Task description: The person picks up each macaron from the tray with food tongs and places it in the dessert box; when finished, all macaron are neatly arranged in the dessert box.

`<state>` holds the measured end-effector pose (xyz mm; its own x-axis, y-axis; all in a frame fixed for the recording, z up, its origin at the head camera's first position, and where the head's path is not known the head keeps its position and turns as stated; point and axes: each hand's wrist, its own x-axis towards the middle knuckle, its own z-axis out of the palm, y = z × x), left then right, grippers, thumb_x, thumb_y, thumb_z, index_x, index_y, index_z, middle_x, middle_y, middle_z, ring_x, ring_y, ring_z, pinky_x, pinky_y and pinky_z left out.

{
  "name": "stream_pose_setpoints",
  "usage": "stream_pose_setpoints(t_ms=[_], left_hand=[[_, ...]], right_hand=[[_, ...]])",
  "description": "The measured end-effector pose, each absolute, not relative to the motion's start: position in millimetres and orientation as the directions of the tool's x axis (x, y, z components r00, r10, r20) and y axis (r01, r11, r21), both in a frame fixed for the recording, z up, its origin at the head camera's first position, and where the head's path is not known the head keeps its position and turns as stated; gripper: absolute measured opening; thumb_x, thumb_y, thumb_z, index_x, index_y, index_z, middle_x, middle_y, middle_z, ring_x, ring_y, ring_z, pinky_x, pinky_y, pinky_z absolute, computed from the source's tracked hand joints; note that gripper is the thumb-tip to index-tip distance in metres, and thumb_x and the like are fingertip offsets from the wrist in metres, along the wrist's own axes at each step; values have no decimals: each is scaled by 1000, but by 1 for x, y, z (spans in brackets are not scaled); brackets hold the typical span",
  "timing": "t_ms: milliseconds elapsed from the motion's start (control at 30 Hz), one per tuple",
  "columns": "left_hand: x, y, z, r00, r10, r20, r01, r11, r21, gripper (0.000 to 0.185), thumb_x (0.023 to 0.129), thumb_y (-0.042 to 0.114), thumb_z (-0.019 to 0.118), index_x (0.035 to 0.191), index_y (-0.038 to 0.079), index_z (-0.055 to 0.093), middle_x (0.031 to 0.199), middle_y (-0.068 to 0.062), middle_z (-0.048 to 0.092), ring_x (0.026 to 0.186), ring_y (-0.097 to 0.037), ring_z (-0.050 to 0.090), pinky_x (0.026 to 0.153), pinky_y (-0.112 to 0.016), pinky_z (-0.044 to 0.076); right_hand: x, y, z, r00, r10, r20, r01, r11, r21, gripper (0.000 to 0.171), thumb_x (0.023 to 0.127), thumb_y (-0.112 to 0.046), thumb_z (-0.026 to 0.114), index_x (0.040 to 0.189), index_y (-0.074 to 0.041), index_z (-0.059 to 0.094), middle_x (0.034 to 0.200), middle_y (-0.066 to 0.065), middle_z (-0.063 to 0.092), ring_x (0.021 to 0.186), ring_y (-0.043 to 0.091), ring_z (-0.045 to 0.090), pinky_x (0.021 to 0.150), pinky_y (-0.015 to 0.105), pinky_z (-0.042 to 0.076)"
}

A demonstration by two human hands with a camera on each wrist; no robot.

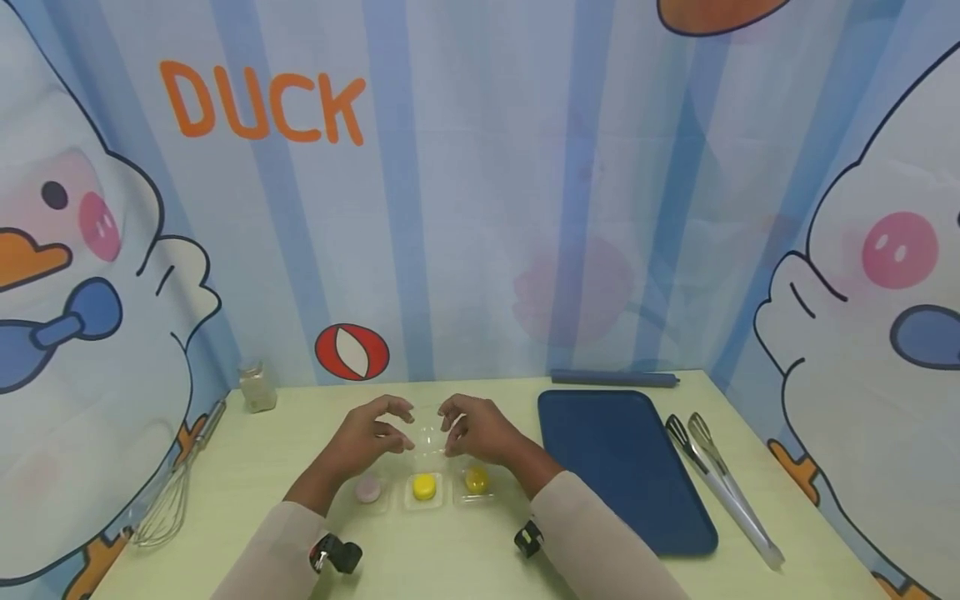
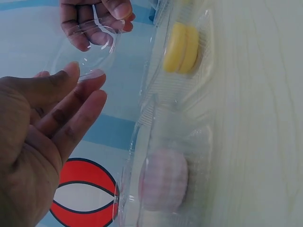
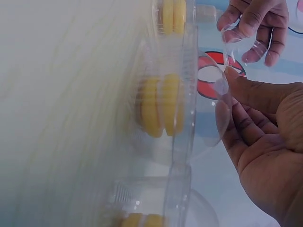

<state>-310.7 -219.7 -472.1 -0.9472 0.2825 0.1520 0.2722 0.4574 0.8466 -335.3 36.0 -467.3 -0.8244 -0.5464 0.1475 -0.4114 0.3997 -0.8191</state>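
Between my hands is a clear domed plastic lid point(image 1: 429, 435), raised behind a row of macarons. My left hand point(image 1: 367, 437) pinches its edge between thumb and fingertips, and my right hand point(image 1: 483, 429) pinches the opposite side. On the table just below the hands, a pink macaron point(image 1: 367, 489), a yellow macaron point(image 1: 424, 487) and a second yellow macaron point(image 1: 477, 479) sit in clear plastic packs. The right wrist view catches a further yellow macaron point(image 3: 142, 221) at its bottom edge. The lid is see-through, so its full outline is hard to trace.
A dark blue tray point(image 1: 626, 475) lies right of my hands, with metal tongs point(image 1: 723, 487) beyond it. Behind the tray is a blue rolling pin point(image 1: 615, 379). To the left are a whisk point(image 1: 176, 492) and a small jar point(image 1: 257, 387). A duck-print curtain point(image 1: 480, 208) hangs behind.
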Motion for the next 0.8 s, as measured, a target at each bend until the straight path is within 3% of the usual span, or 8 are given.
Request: stream_pose_setpoints(t_ms=[133, 233, 367, 467, 633, 800], left_hand=[[-307, -218, -469, -944, 292, 151, 274, 446, 852, 37, 100, -5, 70, 134, 6, 64, 137, -25, 69, 96, -22, 82, 86, -32, 68], [-303, -218, -467, -940, 298, 166, 292, 451, 844, 30, 102, -2, 70, 130, 8, 66, 136, -23, 70, 98, -23, 82, 88, -32, 68], [-299, -219, -466, -937, 298, 182, 309, 465, 829, 27, 102, 1, 72, 128, 9, 70, 136, -21, 71, 102, -24, 83, 91, -35, 68], [-295, -219, -466, -932, 304, 195, 323, 460, 827, 24, 102, 1, 72, 125, 8, 72, 137, -21, 71, 106, -28, 83, 93, -38, 68], [-292, -221, -466, -916, 319, 242, 376, 480, 793, 11, 103, 4, 73, 110, 12, 76, 137, -17, 74, 117, -32, 80, 98, -44, 66], [-289, -225, -467, -896, 350, 272, 424, 497, 758, 8, 101, 2, 75, 101, 10, 76, 138, -14, 75, 122, -33, 77, 102, -45, 65]], right_hand=[[-333, 40, -464, -808, -559, 187, -485, 450, -750, 51, 85, 8, 88, 132, -4, 71, 115, 17, 77, 94, 23, 78, 79, 28, 64], [-330, 41, -463, -799, -568, 197, -518, 486, -704, 49, 88, 2, 87, 134, -6, 72, 114, 13, 80, 95, 21, 76, 78, 26, 62], [-328, 43, -464, -796, -576, 186, -507, 466, -725, 44, 96, 0, 81, 139, -7, 73, 112, 12, 80, 82, 13, 75, 73, 25, 61], [-327, 45, -465, -793, -581, 185, -491, 430, -757, 42, 99, -1, 78, 140, -5, 72, 113, 13, 80, 79, 15, 78, 74, 26, 63], [-322, 49, -464, -784, -595, 176, -479, 401, -781, 46, 102, -21, 79, 145, -8, 70, 127, 14, 78, 99, 21, 82, 88, 33, 66], [-316, 50, -460, -774, -617, 142, -460, 394, -796, 46, 110, -36, 67, 148, -10, 67, 136, 13, 75, 110, 29, 80, 97, 43, 64]])
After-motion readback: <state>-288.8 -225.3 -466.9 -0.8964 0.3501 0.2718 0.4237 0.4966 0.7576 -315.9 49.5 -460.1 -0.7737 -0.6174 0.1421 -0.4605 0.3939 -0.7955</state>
